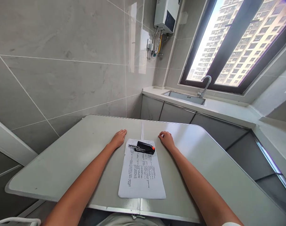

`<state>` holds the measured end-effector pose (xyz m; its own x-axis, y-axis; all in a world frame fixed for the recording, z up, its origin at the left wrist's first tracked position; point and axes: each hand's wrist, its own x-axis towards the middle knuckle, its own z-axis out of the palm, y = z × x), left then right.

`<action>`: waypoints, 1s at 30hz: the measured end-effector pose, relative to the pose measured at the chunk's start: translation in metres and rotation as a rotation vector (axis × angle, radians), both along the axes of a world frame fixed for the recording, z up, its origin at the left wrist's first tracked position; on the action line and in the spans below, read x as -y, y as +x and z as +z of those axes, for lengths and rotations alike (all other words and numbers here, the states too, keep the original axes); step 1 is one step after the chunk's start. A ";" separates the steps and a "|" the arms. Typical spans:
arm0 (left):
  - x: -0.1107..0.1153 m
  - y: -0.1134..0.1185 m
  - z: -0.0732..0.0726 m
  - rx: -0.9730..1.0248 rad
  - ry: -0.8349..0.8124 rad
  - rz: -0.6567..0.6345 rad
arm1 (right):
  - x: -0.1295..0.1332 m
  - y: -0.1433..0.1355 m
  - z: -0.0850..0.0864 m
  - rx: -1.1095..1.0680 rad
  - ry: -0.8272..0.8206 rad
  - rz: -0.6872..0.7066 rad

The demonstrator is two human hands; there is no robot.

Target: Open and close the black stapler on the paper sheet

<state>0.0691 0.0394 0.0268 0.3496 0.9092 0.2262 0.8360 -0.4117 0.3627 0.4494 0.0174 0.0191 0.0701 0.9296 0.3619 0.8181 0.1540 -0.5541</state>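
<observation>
A black stapler point(146, 147) with an orange-red button lies across the top of a printed sheet of paper point(143, 190). From the stapler's left end a thin silver metal part point(133, 146) sticks out over the page. My left hand point(119, 138) rests flat on the table, just left of the paper's top corner, fingers stretched out and holding nothing. On the other side, my right hand point(166, 139) lies on the table with its fingers curled in. Nothing shows in it, and it touches neither stapler nor paper.
The pale folding table point(74, 157) has a seam down its middle and a metal latch point(137, 217) at the near edge. Beyond it stand a counter with a sink point(186, 97) and faucet point(205, 85), a wall-mounted water heater point(166, 15) and a window point(232, 44).
</observation>
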 end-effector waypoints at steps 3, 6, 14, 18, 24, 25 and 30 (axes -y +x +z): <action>0.011 0.003 0.002 -0.054 0.020 0.022 | -0.005 -0.002 -0.002 -0.033 0.025 0.002; 0.029 0.000 0.007 -0.108 0.043 0.069 | 0.005 -0.007 0.000 -0.087 0.075 -0.043; 0.068 -0.005 0.013 0.173 0.009 0.105 | 0.075 -0.064 0.022 -0.264 0.128 0.072; 0.082 0.000 0.013 0.730 -0.181 0.086 | 0.094 -0.095 0.028 -0.311 0.166 0.239; 0.089 -0.002 0.016 0.949 -0.234 0.140 | 0.100 -0.106 0.014 -0.124 0.114 0.413; 0.089 -0.002 0.016 0.964 -0.244 0.134 | 0.100 -0.105 0.012 -0.106 0.110 0.411; 0.093 0.001 0.021 0.902 -0.209 0.085 | 0.100 -0.103 0.009 -0.084 0.117 0.411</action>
